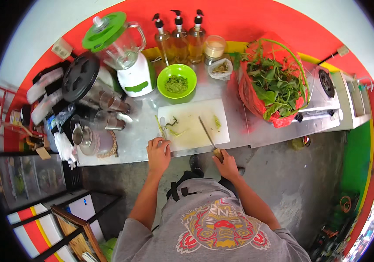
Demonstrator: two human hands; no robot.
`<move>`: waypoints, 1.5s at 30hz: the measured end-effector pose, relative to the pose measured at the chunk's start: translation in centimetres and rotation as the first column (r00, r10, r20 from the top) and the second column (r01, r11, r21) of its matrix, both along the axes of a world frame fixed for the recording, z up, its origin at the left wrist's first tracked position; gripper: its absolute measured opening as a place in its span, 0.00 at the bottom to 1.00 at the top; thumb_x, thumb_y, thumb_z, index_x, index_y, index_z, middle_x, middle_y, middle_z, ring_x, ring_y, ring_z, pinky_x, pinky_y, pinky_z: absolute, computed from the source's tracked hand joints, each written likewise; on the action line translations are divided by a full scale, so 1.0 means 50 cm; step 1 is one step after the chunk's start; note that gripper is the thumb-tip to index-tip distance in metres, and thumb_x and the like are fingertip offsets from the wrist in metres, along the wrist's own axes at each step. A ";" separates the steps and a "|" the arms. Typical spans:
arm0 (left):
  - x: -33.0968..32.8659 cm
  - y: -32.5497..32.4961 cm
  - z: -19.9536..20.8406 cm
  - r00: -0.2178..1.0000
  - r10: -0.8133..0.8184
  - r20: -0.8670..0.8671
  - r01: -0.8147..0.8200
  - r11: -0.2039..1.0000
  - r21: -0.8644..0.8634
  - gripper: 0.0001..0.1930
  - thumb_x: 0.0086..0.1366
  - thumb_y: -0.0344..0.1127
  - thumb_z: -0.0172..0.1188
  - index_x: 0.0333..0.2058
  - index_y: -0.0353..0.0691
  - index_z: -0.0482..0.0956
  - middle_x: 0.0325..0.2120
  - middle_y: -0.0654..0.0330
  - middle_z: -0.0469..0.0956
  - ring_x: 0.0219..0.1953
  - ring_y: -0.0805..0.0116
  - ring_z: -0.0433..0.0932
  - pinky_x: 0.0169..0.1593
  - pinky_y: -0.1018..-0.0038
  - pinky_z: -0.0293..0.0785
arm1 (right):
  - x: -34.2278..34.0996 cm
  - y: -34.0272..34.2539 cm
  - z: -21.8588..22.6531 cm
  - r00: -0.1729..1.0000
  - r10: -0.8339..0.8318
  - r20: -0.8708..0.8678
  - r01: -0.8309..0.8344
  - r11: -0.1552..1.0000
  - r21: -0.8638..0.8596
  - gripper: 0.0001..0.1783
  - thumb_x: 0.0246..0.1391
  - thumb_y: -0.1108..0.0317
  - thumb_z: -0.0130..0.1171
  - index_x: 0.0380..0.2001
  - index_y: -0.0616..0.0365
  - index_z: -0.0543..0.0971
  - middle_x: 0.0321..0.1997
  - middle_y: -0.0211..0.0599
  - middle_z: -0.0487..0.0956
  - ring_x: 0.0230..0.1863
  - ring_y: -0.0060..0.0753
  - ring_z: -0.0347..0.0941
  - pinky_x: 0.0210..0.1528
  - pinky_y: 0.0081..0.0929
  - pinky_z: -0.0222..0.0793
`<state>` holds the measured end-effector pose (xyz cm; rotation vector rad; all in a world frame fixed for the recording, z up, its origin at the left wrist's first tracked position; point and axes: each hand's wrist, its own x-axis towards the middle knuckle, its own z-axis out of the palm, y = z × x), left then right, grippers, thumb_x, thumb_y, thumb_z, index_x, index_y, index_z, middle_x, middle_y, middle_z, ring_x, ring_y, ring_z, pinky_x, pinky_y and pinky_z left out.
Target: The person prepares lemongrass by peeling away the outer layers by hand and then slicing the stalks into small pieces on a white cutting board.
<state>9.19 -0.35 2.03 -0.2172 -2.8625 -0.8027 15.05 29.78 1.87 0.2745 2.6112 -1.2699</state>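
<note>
Red walls back a steel desk (239,126) bearing a red bag of greens (274,87). Left hand (158,153) presses flat on the white cutting board (193,124); right hand (226,163) grips a knife (208,136).

Bright even daylight, strong fisheye bending

Green bowl (177,80), blender (123,54), three pump bottles (178,37), stove (327,85).

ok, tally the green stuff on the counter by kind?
Green bowl: 1
Green blender lid: 1
Bag of leafy greens: 1
Cut stems on the cutting board: a few, count unclear
Total: 3 countable green items, plus the scraps
</note>
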 end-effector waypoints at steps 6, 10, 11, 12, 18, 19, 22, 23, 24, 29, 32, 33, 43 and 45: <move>-0.023 0.027 0.009 1.000 0.025 -0.013 -0.025 0.998 0.051 0.20 0.61 0.28 0.63 0.53 0.43 0.80 0.49 0.55 0.74 0.51 0.53 0.71 0.56 0.56 0.66 | -0.013 0.045 0.001 0.996 0.047 0.080 -0.057 0.991 0.123 0.25 0.61 0.51 0.61 0.51 0.58 0.75 0.38 0.60 0.83 0.41 0.69 0.78 0.44 0.59 0.73; -0.064 0.058 -0.005 0.998 -0.069 -0.004 0.069 0.997 0.037 0.21 0.61 0.30 0.63 0.54 0.43 0.79 0.52 0.54 0.74 0.53 0.51 0.71 0.57 0.55 0.67 | -0.034 0.061 -0.005 0.999 -0.031 0.015 0.029 0.994 0.103 0.25 0.60 0.50 0.61 0.49 0.60 0.76 0.35 0.59 0.83 0.40 0.68 0.78 0.43 0.57 0.73; -0.071 0.064 -0.012 0.997 -0.081 -0.020 0.081 0.997 0.018 0.21 0.61 0.31 0.64 0.54 0.43 0.79 0.51 0.55 0.75 0.53 0.51 0.71 0.57 0.55 0.67 | -0.044 0.063 0.005 1.000 -0.025 0.014 0.024 0.998 0.065 0.25 0.60 0.50 0.62 0.47 0.61 0.77 0.34 0.60 0.82 0.39 0.67 0.79 0.42 0.55 0.73; -0.079 0.065 -0.020 0.996 -0.086 -0.012 0.086 0.996 -0.003 0.19 0.61 0.32 0.65 0.52 0.43 0.81 0.49 0.56 0.76 0.53 0.52 0.72 0.55 0.56 0.67 | -0.052 0.060 0.013 0.999 -0.040 0.025 0.038 0.997 0.071 0.23 0.60 0.52 0.62 0.46 0.63 0.77 0.32 0.60 0.81 0.38 0.66 0.78 0.41 0.54 0.72; -0.101 0.099 -0.041 0.995 -0.075 -0.070 0.075 0.997 -0.005 0.09 0.61 0.33 0.66 0.40 0.43 0.86 0.41 0.62 0.79 0.48 0.57 0.74 0.51 0.58 0.67 | -0.048 0.021 0.032 0.997 -0.072 0.022 0.071 0.997 0.037 0.23 0.60 0.51 0.63 0.40 0.64 0.77 0.29 0.60 0.80 0.35 0.68 0.78 0.39 0.55 0.72; -0.103 0.109 -0.040 0.994 -0.075 -0.080 0.076 0.997 0.007 0.08 0.61 0.33 0.67 0.39 0.43 0.86 0.40 0.63 0.79 0.47 0.56 0.74 0.50 0.58 0.67 | -0.044 0.012 0.031 0.998 -0.059 0.014 0.059 0.997 0.040 0.23 0.60 0.51 0.63 0.39 0.64 0.77 0.29 0.61 0.80 0.35 0.68 0.78 0.39 0.55 0.72; -0.103 0.148 -0.038 0.987 -0.104 -0.125 0.115 0.990 0.083 0.06 0.60 0.33 0.67 0.37 0.45 0.87 0.34 0.63 0.81 0.43 0.56 0.75 0.48 0.59 0.67 | -0.026 -0.012 0.021 1.000 -0.030 -0.004 0.030 0.999 0.044 0.22 0.60 0.52 0.63 0.36 0.65 0.77 0.29 0.62 0.80 0.36 0.69 0.78 0.39 0.57 0.71; -0.098 0.160 -0.043 0.983 -0.141 -0.114 0.152 0.985 0.088 0.06 0.60 0.32 0.66 0.37 0.45 0.87 0.35 0.63 0.80 0.43 0.57 0.75 0.47 0.59 0.67 | -0.021 -0.019 0.016 1.000 -0.023 -0.009 0.023 0.999 0.043 0.23 0.60 0.52 0.63 0.35 0.65 0.77 0.30 0.62 0.80 0.36 0.69 0.78 0.39 0.57 0.71; -0.092 0.170 -0.048 0.979 -0.177 -0.104 0.187 0.978 0.093 0.07 0.60 0.32 0.65 0.38 0.44 0.86 0.36 0.63 0.79 0.43 0.58 0.75 0.47 0.59 0.67 | -0.020 -0.025 0.010 1.000 -0.015 -0.015 0.016 0.999 0.042 0.23 0.60 0.51 0.63 0.35 0.65 0.77 0.30 0.62 0.80 0.36 0.69 0.78 0.40 0.58 0.71; -0.078 0.193 -0.065 0.961 -0.230 -0.155 0.248 0.962 0.110 0.08 0.55 0.26 0.63 0.35 0.43 0.85 0.37 0.62 0.77 0.42 0.56 0.75 0.45 0.59 0.69 | -0.044 -0.057 -0.001 1.000 -0.025 0.018 0.020 0.968 0.249 0.24 0.64 0.49 0.57 0.40 0.64 0.74 0.30 0.65 0.80 0.35 0.70 0.77 0.38 0.61 0.71; -0.069 0.198 -0.067 0.949 -0.239 -0.206 0.263 0.960 0.099 0.06 0.56 0.30 0.63 0.34 0.42 0.84 0.36 0.62 0.76 0.41 0.57 0.74 0.45 0.60 0.69 | -0.049 -0.063 -0.004 0.999 -0.026 0.033 0.013 0.940 0.341 0.25 0.65 0.47 0.55 0.42 0.63 0.74 0.30 0.63 0.81 0.35 0.69 0.78 0.39 0.61 0.73; -0.070 0.197 -0.073 0.945 -0.240 -0.223 0.267 0.959 0.098 0.06 0.56 0.31 0.64 0.34 0.42 0.83 0.36 0.62 0.76 0.41 0.57 0.73 0.44 0.60 0.68 | -0.049 -0.063 -0.005 0.999 -0.012 0.042 -0.004 0.939 0.343 0.25 0.66 0.46 0.55 0.42 0.63 0.74 0.31 0.62 0.81 0.35 0.69 0.79 0.39 0.61 0.73; -0.066 0.197 -0.081 0.937 -0.280 -0.209 0.303 0.949 0.089 0.08 0.61 0.31 0.61 0.39 0.42 0.82 0.38 0.61 0.76 0.42 0.56 0.73 0.46 0.61 0.70 | -0.037 -0.069 -0.001 0.995 0.053 0.086 -0.081 0.928 0.365 0.26 0.68 0.46 0.52 0.50 0.60 0.68 0.31 0.61 0.82 0.34 0.69 0.79 0.37 0.62 0.73; -0.065 0.194 -0.086 0.935 -0.297 -0.194 0.313 0.948 0.053 0.10 0.61 0.30 0.60 0.42 0.43 0.81 0.38 0.61 0.75 0.42 0.55 0.72 0.46 0.60 0.70 | -0.042 -0.066 0.007 0.991 0.064 0.118 -0.101 0.932 0.349 0.26 0.68 0.48 0.51 0.53 0.59 0.65 0.31 0.61 0.82 0.34 0.69 0.79 0.37 0.62 0.73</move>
